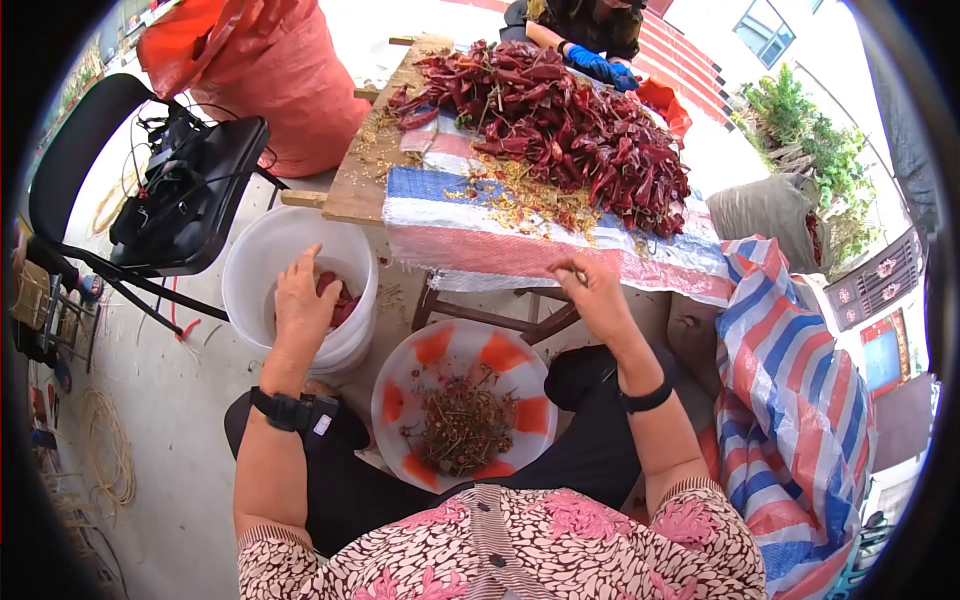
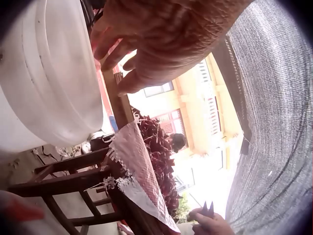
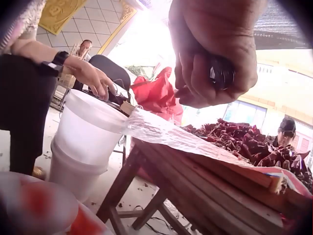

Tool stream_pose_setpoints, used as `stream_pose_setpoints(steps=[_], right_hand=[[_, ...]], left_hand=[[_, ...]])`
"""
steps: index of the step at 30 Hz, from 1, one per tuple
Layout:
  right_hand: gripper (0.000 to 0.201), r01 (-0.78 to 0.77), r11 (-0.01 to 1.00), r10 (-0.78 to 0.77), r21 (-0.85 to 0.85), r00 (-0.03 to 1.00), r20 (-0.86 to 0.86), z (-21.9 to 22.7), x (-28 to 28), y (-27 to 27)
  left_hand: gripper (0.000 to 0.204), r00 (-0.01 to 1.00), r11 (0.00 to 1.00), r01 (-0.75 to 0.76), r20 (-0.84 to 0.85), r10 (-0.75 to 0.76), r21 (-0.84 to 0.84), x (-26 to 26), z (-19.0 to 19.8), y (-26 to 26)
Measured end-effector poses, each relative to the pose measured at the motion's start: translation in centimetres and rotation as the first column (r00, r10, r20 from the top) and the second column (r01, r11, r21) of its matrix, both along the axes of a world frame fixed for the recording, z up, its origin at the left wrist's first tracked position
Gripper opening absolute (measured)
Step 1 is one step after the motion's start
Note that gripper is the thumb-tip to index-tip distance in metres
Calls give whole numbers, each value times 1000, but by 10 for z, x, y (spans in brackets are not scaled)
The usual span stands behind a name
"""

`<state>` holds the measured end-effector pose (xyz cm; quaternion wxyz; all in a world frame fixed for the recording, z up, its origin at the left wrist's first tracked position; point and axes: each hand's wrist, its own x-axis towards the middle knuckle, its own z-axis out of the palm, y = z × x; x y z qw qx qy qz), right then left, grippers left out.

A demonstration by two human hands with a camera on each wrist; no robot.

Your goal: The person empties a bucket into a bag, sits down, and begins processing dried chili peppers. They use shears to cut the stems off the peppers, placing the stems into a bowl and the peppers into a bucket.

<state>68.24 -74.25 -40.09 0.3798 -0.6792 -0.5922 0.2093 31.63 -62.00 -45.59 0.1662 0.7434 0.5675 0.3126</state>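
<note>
I see the left hand (image 1: 303, 300) with loose fingers over the white bucket (image 1: 262, 262) holding dried chillies (image 1: 340, 300); light, brittle, best pinched mid-body; the right hand (image 1: 592, 295) seems clenched on small scissors (image 2: 208, 209).

Sunlit concrete floor (image 1: 190, 420), black chair (image 1: 190, 190), yellow building (image 2: 195, 98)

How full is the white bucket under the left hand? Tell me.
Nearly empty. The white bucket shows only a few red chillies low inside, below the left hand, with bare white wall above them.
</note>
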Motion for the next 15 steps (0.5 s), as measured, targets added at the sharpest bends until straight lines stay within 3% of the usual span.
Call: stream_pose_setpoints(steps=[1,2,3,6,8,11,12,13,14,15], right_hand=[[20,66,997,-69,28,993,99,3,17,22],[23,83,979,-126,184,963,238,-6,41,47],[25,151,972,-208,180,908,365,-2,54,68],[35,197,960,-263,201,880,396,-16,100,136],[40,281,946,-317,159,906,281,-20,109,170],[50,371,927,-367,-58,928,59,-9,105,190],[51,356,934,-353,-8,928,123,-37,127,207],[48,338,934,-356,114,874,330,-46,133,209],[46,318,917,-398,241,757,518,-44,126,205],[50,390,915,-391,107,785,481,-37,124,201]], left_hand=[[53,999,999,43,31,-42,-23,1,-7,1],[53,997,997,68,36,-67,-21,4,-7,1],[52,995,995,93,41,-92,-19,9,-5,-1],[49,981,986,164,107,-164,12,20,-7,0],[49,961,976,215,179,-210,-12,27,-8,2],[50,939,960,278,220,-262,-41,34,-5,2],[51,932,954,297,233,-279,-45,36,-5,2],[50,919,943,327,251,-304,-57,36,-3,3],[50,908,935,347,276,-316,-72,37,0,3],[50,896,926,367,301,-327,-87,38,3,1]])
